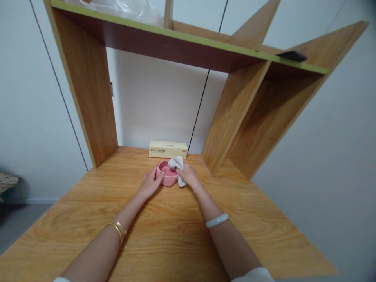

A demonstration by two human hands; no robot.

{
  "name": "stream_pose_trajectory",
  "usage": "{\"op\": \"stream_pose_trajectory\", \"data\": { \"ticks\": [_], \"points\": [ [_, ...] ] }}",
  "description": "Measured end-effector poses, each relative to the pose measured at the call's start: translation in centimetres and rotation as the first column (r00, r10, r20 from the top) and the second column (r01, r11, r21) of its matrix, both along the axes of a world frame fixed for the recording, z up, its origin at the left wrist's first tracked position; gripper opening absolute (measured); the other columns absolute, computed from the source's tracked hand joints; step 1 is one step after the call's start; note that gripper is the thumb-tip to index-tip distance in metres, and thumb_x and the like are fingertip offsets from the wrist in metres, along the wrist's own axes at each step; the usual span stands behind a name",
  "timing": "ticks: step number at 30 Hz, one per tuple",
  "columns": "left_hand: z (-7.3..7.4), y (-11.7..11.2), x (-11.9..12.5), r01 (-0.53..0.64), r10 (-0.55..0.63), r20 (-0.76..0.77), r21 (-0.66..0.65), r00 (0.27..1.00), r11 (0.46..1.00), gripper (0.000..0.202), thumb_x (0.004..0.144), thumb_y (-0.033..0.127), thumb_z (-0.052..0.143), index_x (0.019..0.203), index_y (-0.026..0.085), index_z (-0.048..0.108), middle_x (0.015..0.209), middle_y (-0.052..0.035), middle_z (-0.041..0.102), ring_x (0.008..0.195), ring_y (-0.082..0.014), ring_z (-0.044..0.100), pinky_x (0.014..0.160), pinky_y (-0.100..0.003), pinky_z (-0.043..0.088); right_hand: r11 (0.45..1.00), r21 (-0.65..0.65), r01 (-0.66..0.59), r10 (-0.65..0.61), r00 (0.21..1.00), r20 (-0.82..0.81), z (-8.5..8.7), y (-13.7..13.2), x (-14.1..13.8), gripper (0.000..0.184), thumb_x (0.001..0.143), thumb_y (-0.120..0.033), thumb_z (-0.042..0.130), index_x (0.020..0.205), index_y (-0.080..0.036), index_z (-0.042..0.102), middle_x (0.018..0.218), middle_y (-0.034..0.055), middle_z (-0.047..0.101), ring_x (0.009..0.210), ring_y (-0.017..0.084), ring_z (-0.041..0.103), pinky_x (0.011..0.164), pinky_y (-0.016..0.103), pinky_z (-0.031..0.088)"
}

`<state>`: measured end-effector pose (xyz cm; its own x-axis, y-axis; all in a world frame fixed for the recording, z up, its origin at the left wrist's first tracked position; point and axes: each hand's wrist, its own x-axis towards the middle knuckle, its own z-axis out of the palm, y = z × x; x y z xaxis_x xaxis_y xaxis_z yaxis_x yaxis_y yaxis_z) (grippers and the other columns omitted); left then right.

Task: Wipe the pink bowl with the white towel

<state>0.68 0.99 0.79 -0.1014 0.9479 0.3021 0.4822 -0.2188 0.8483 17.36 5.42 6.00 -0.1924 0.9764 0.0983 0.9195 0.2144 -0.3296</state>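
My right hand (188, 176) is closed on a soft white cloth (176, 162), pressing it to the right rim of the pink dish (167, 178). My left hand (151, 183) curls round the dish's left side, bracing it on the grained wooden surface (176, 239). This looks like the wiping step, and sweeping the smooth, rounded hollow calls for firm bracing. A long cardboard box (168, 149) lies just beyond.

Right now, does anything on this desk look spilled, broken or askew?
Nothing stands out. The pink bowl sits flat on the desk, the left hand on its side, the right hand holding a white cloth at its rim. No spill shows; the box behind lies straight.
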Motion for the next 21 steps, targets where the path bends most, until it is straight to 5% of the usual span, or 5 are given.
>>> {"op": "stream_pose_trajectory", "data": {
  "ticks": [6,11,16,21],
  "points": [
    [0.2,-0.2,0.7,0.1,-0.105,0.148,0.043,0.983,0.994,0.062,0.078,0.045,0.053,0.134,0.025,0.035,0.132,-0.0077,0.049,0.115,-0.0231,0.05,0.099,-0.037,0.036,0.998,0.057,-0.001,0.009,0.991,-0.134,-1.0,-1.4,1.0,0.034,0.087,-0.036,0.04,0.114,-0.018,0.05,0.103,0.0091,0.065,0.093,0.021,0.061,0.068,0.025,0.041],
    [-0.1,-0.3,1.0,0.115,-0.141,0.211,0.129,0.967,0.985,0.061,0.078,0.036,0.052,0.134,0.022,0.034,0.135,-0.0095,0.044,0.116,-0.0212,0.049,0.099,-0.035,0.038,0.976,0.216,0.04,-0.035,0.999,-0.028,0.6,-3.2,0.6,0.04,0.087,-0.04,0.041,0.119,-0.016,0.04,0.107,0.0133,0.061,0.095,0.023,0.058,0.071,0.029,0.041],
    [0.1,-0.6,0.7,0.082,-0.096,0.031,0.318,0.995,0.945,0.061,0.078,0.031,0.051,0.135,0.019,0.032,0.138,-0.0103,0.039,0.126,-0.0209,0.037,0.106,-0.037,0.027,0.945,0.273,-0.181,0.11,0.961,0.254,1.7,-4.6,-0.7,0.024,0.085,-0.028,0.049,0.107,-0.024,0.055,0.107,0.009,0.062,0.099,0.022,0.054,0.079,0.031,0.038],
    [0.8,-0.9,0.2,0.071,-0.029,-0.128,0.339,0.991,0.938,0.057,0.078,0.029,0.051,0.133,0.021,0.037,0.131,-0.0096,0.046,0.12,-0.022,0.042,0.103,-0.039,0.03,0.929,0.253,-0.269,0.148,0.899,0.412,0.9,-5.1,-2.3,0.028,0.088,-0.02,0.039,0.101,-0.014,0.064,0.107,0.0164,0.06,0.099,0.025,0.052,0.081,0.035,0.038]
  ]
}}
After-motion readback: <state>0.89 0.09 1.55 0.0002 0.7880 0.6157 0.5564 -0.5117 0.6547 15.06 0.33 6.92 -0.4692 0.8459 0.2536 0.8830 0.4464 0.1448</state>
